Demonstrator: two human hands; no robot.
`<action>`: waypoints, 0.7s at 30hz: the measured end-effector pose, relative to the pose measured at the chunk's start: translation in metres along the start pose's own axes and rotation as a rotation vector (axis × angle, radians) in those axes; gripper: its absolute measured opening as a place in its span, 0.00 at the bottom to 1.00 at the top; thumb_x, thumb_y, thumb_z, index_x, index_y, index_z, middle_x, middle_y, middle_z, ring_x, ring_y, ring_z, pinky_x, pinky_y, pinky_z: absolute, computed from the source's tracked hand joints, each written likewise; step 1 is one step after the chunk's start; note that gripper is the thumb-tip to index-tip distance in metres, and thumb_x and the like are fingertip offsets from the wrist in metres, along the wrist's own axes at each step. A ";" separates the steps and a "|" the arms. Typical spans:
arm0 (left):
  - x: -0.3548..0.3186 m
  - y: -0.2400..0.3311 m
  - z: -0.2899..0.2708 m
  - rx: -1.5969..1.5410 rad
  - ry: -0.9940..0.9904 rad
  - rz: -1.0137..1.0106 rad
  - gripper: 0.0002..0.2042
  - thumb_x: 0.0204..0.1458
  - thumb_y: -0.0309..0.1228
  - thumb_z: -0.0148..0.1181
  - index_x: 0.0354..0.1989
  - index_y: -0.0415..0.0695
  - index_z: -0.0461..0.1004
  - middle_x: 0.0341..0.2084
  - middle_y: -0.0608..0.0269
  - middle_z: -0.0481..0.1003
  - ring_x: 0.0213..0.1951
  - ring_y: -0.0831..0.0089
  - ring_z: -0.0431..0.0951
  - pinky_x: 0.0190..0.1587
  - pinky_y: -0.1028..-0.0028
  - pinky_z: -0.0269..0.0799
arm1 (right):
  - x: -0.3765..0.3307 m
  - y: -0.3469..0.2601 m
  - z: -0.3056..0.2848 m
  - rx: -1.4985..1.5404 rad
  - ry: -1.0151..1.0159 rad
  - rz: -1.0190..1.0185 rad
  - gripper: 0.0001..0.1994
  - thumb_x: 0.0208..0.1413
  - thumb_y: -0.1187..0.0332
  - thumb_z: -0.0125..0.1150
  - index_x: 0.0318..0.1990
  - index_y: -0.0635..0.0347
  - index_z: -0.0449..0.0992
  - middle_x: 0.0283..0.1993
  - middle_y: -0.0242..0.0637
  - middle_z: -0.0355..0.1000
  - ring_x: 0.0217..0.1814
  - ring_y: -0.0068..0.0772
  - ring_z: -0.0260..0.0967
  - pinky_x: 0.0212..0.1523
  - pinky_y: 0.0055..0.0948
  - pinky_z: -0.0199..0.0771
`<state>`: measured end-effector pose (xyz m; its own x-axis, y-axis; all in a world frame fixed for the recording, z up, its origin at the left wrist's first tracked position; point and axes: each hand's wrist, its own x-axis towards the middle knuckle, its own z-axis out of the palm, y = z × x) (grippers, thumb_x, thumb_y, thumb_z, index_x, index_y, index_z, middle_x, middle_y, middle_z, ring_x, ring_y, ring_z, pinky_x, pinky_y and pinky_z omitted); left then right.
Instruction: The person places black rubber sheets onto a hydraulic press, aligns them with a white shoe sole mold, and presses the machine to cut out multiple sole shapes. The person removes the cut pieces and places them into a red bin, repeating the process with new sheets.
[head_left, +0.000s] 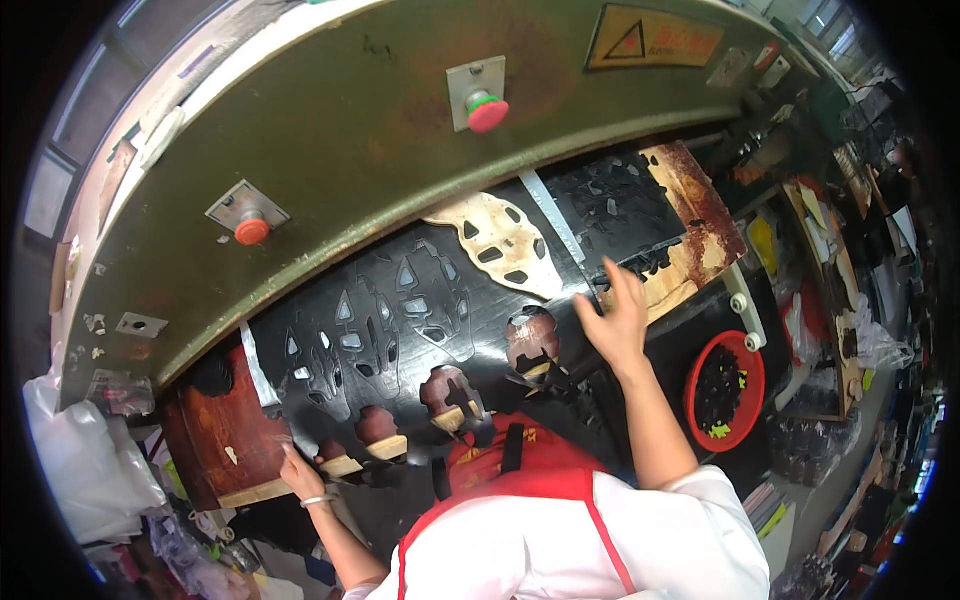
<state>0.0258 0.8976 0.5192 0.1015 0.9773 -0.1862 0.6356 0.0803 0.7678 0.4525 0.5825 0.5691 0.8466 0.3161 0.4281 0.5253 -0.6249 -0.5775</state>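
The black sheet point(490, 310) lies flat across the middle of the frame, slanting from lower left up toward the right, with a gloss on its surface. Left of centre it carries a cluster of cut outlines and small openings (several show pale, others dark). Large curved gaps break its lower side, reddish-brown showing in them. Just above the centre of the frame, the cream plate point(505, 240) lies on the sheet, wavy-edged and stained, pierced by several dark openings, its length running from upper left to lower right.
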 end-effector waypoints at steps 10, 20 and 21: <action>-0.022 0.103 0.090 0.369 -0.040 0.768 0.23 0.58 0.31 0.54 0.62 0.42 0.64 0.61 0.46 0.63 0.65 0.50 0.60 0.66 0.51 0.51 | -0.026 -0.034 -0.005 0.075 -0.279 -0.042 0.47 0.25 0.61 0.81 0.61 0.57 0.67 0.51 0.51 0.71 0.53 0.49 0.65 0.55 0.43 0.68; -0.058 0.054 0.081 0.675 -0.041 0.792 0.23 0.58 0.33 0.54 0.64 0.47 0.63 0.66 0.47 0.55 0.68 0.48 0.53 0.66 0.41 0.44 | -0.032 0.048 -0.121 0.790 -0.100 0.538 0.33 0.46 0.76 0.71 0.59 0.60 0.60 0.42 0.43 0.76 0.37 0.24 0.73 0.36 0.21 0.73; -0.061 0.061 0.081 0.687 -0.034 0.762 0.23 0.58 0.34 0.54 0.63 0.47 0.64 0.65 0.47 0.57 0.68 0.48 0.54 0.66 0.41 0.45 | -0.040 0.062 -0.140 0.764 -0.092 0.579 0.31 0.48 0.76 0.69 0.59 0.59 0.60 0.44 0.43 0.75 0.40 0.25 0.73 0.38 0.21 0.75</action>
<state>0.1203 0.8266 0.5274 0.6763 0.7148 0.1781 0.6932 -0.6993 0.1744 0.4390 0.4311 0.6140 0.9783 0.1797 -0.1030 -0.0902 -0.0779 -0.9929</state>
